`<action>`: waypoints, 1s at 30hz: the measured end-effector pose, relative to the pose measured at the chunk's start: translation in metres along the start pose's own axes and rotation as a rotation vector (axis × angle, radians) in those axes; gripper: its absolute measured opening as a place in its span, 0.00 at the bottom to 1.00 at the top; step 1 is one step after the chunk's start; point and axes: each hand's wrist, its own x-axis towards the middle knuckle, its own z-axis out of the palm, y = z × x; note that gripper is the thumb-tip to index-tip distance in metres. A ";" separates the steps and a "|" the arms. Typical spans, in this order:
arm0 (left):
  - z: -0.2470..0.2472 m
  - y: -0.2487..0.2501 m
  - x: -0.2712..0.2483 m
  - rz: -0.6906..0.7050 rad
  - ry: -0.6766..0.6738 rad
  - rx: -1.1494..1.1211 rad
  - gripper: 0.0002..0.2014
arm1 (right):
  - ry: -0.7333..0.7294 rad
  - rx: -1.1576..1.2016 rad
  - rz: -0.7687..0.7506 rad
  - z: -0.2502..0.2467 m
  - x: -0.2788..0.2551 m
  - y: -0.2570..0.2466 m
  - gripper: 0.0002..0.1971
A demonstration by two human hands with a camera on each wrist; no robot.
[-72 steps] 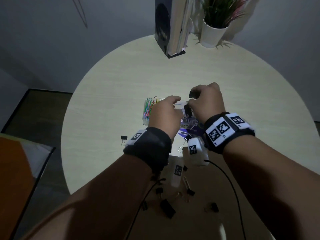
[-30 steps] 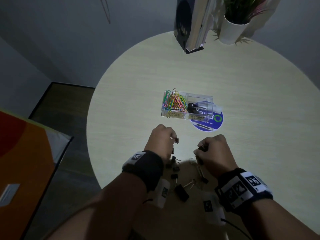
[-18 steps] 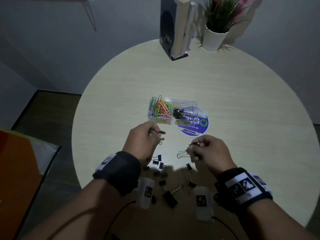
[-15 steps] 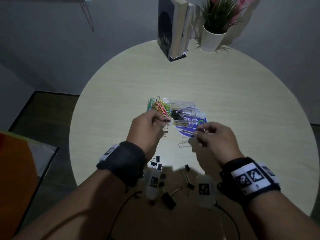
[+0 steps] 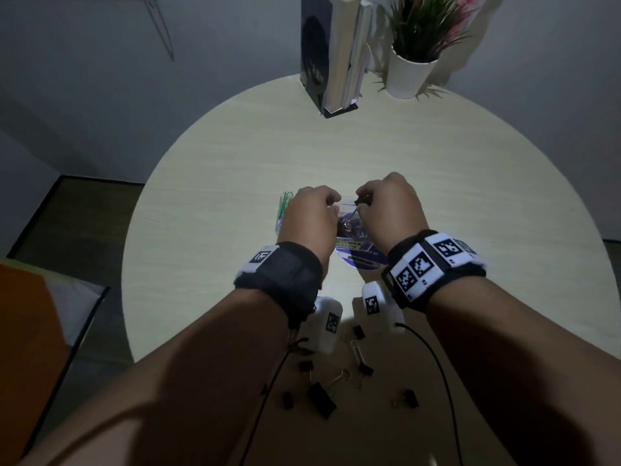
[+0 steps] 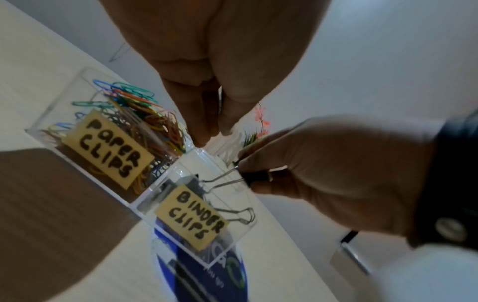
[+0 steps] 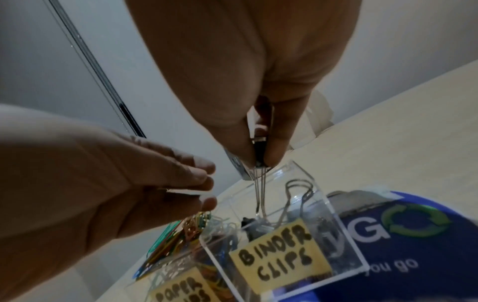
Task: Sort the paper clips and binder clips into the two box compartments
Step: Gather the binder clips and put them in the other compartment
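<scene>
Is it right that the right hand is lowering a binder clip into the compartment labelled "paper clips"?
Not quite. The right hand pinches a binder clip, but above the compartment labelled "binder clips", as the right wrist view shows. The paper clips compartment sits beside it, under the left hand.

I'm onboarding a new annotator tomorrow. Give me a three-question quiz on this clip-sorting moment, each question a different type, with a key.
1. True or false: the right hand pinches a binder clip by its black body, wire handles pointing down into the clear box.
2. Multiple choice: the compartment under that clip is labelled A) PAPER CLIPS, B) BINDER CLIPS, C) it has no label.
3. Fill in: the loose clips on the near part of the table that can be made out are mostly black ______ clips.

Key: 1 true; 2 B; 3 binder.
</scene>
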 end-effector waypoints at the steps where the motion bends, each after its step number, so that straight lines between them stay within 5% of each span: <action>1: -0.002 -0.001 -0.002 -0.007 0.023 -0.021 0.11 | -0.029 -0.008 -0.011 0.001 0.000 -0.002 0.15; 7: -0.021 -0.008 -0.009 -0.041 0.095 -0.113 0.12 | -0.113 0.043 -0.037 -0.006 -0.003 -0.010 0.15; 15: -0.051 -0.033 -0.023 -0.083 0.161 -0.185 0.10 | -0.020 0.171 0.059 -0.016 -0.009 0.006 0.16; 20: -0.089 -0.058 -0.060 -0.058 -0.025 0.061 0.04 | 0.058 0.314 0.152 -0.032 -0.051 0.027 0.11; 22: -0.102 -0.080 -0.085 -0.115 -0.202 0.294 0.13 | -0.096 0.238 0.174 -0.021 -0.092 0.038 0.16; 25: -0.099 -0.109 -0.130 -0.194 -0.457 0.570 0.34 | -0.373 -0.060 0.050 0.012 -0.155 0.037 0.39; 30: -0.074 -0.119 -0.197 -0.079 -0.463 0.486 0.48 | -0.468 -0.246 -0.080 0.044 -0.214 0.013 0.47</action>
